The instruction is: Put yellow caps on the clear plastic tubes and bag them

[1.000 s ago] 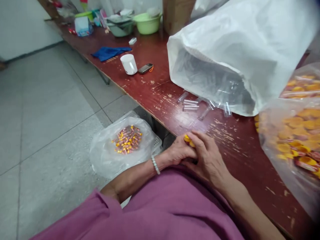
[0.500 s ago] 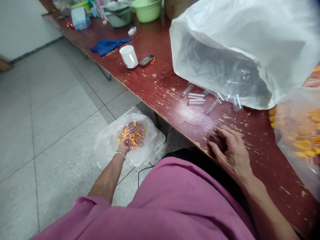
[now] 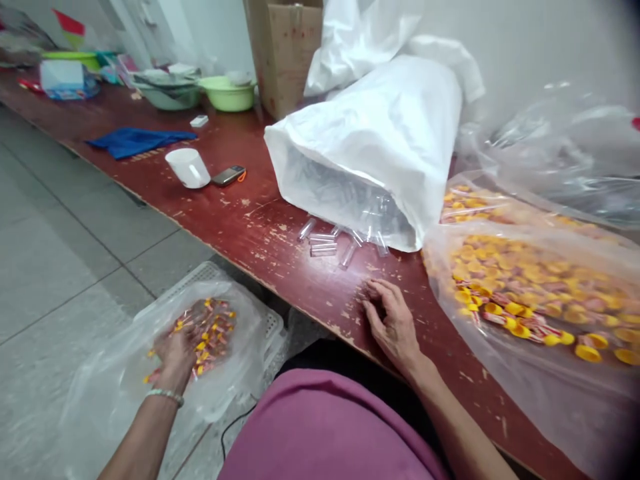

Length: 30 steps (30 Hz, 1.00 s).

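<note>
My left hand [image 3: 176, 350] is at the heap of small yellow-capped tubes [image 3: 213, 333] inside a clear plastic bag [image 3: 115, 373] low at the left; its fingers are blurred. My right hand [image 3: 393, 320] rests on the red table [image 3: 280, 267] near its front edge, fingers apart and slightly curled, holding nothing. Beyond it lie several clear empty tubes [image 3: 323, 250], at the mouth of a big white sack [image 3: 380, 127] with more tubes inside. To the right, a clear bag [image 3: 480, 347] holds many yellow-capped pieces [image 3: 545, 280].
A white mug [image 3: 189, 168], a dark device [image 3: 229, 175] and a blue cloth [image 3: 140, 141] lie on the table further left. Green basins [image 3: 230, 95] and a cardboard box [image 3: 295, 57] stand at the back. A white crate [image 3: 273, 327] is under the left bag.
The view has swung up and to the right, showing more of the right-hand bag. My left hand has shifted to the left side of the heap. My right hand remains on the table.
</note>
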{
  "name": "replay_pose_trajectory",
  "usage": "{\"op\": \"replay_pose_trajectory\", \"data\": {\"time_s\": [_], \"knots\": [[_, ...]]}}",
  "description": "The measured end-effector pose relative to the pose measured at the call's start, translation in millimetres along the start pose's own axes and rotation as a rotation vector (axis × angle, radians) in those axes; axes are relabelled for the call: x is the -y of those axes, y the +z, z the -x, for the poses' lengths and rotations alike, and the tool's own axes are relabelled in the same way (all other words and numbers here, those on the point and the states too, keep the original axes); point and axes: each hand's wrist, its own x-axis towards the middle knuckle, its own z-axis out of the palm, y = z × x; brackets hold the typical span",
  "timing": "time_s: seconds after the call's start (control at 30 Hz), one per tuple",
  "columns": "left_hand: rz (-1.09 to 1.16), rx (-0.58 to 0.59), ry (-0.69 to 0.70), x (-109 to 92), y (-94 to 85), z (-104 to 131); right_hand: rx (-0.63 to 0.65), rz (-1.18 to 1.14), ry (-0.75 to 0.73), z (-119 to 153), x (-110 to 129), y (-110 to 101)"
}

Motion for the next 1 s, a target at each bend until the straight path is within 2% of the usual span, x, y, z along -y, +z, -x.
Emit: {"op": "replay_pose_trajectory", "data": {"time_s": [0.07, 0.1, 0.2, 0.3, 0.43, 0.5, 0.63, 0.73, 0.87, 0.93, 1.0], "knots": [[0.015, -0.067, 0.147, -11.9, 21.9, 8.8, -0.039, -0.008, 0.003, -10.9, -3.4, 3.2], [0.006, -0.059, 0.27, -21.2, 33.6, 16.9, -0.045, -0.01, -0.009, -17.6, -4.7, 6.2], [-0.135, 0.132, 0.675, -57.7, 70.4, 49.0, -0.026, 0.002, -0.082, -41.2, -6.2, 19.5], [-0.309, 0.279, 0.952, -93.4, 109.5, 73.8, -0.024, 0.061, -0.115, -63.5, -6.0, 32.9], [-0.556, 0.494, 1.297, -122.1, 165.4, 79.3, 0.025, 0.168, -0.134, -76.9, -8.8, 40.7], [-0.695, 0.585, 1.39, -128.9, 192.3, 76.3, 0.062, 0.197, -0.154, -75.5, -11.1, 40.4], [-0.958, 0.689, 1.371, -133.7, 231.6, 71.3, 0.105, 0.204, -0.144, -66.2, -14.3, 36.5], [-1.017, 0.713, 1.315, -132.2, 242.5, 68.3, 0.112, 0.195, -0.134, -61.3, -16.5, 34.3], [-0.728, 0.801, 1.2, -124.3, 236.8, 66.5, -0.037, 0.029, -0.054, -58.3, -17.5, 32.1], [-0.527, 0.856, 1.082, -119.1, 229.8, 68.8, -0.121, -0.08, 0.068, -55.7, -14.5, 30.3], [-0.37, 0.88, 0.938, -114.8, 222.6, 73.7, -0.136, -0.173, 0.202, -51.6, -8.8, 28.3]]}}
